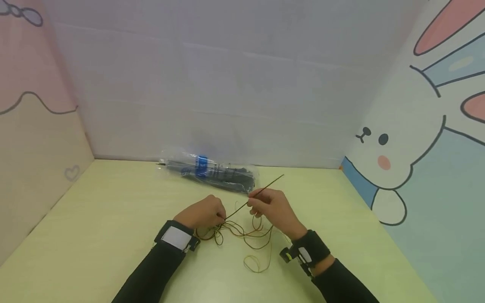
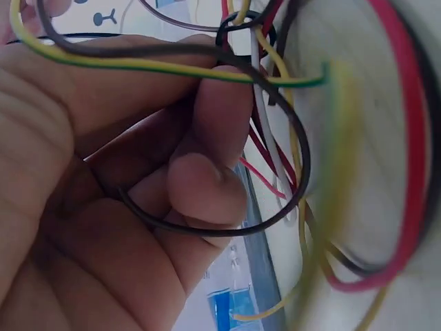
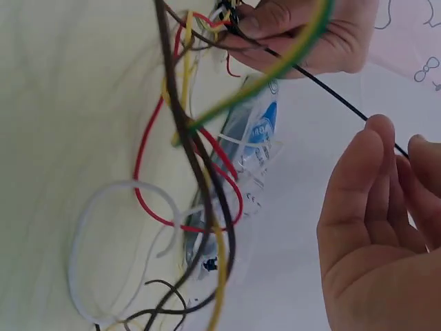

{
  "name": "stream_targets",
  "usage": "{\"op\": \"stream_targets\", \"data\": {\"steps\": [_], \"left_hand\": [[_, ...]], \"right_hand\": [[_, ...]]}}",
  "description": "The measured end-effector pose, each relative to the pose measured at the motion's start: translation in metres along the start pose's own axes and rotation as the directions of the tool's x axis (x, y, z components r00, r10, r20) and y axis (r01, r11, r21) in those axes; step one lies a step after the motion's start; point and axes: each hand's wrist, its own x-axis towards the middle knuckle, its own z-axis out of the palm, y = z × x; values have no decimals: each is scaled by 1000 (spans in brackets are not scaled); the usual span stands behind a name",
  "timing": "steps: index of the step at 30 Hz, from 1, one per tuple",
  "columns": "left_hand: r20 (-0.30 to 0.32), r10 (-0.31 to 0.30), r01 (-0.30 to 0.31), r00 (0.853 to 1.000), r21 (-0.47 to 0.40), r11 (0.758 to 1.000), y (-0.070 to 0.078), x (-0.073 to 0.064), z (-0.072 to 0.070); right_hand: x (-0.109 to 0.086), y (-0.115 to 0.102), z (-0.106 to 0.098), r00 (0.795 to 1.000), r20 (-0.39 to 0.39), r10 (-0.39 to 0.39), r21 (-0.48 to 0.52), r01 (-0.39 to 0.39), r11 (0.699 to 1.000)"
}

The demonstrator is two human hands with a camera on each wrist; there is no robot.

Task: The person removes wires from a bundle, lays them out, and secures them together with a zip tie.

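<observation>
My left hand [image 1: 202,211] pinches a bundle of thin wires [image 1: 242,231] at the black tie's looped end. In the left wrist view, the black loop [image 2: 219,36] goes round the bundle beside the fingers. From there a black cable tie [image 3: 331,94] runs taut to my right hand [image 1: 274,210]. The right thumb and fingers pinch the tie, and its tail sticks out beyond them. Loose coils of red wire [image 3: 141,158], white wire [image 3: 74,241], brown wire [image 3: 172,69] and yellow-green wire [image 3: 275,72] hang below and between the hands.
A clear plastic bag [image 1: 212,170] with a blue label and long dark strips inside lies at the back of the pale table [image 1: 94,235]. Behind it rises a white wall [image 1: 227,84]. Side panels with cartoon drawings stand left and right.
</observation>
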Motion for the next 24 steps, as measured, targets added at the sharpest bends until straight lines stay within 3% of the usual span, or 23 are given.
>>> {"op": "stream_targets", "data": {"steps": [5,12,18,20,24], "left_hand": [[5,-24,24,1000,5,1000,0,1,1],[20,-38,38,999,-9,999,0,3,3],[43,-151,151,988,2,989,2,3,2],[36,-162,161,986,17,987,3,3,1],[32,-125,124,992,31,992,3,3,1]], "right_hand": [[1,5,8,998,57,2,77,-6,997],[-2,7,12,996,-86,6,80,1,997],[-4,5,3,976,-216,9,172,29,985],[-4,4,2,972,-234,16,195,30,980],[-5,4,-1,974,-221,53,229,-1,973]]}}
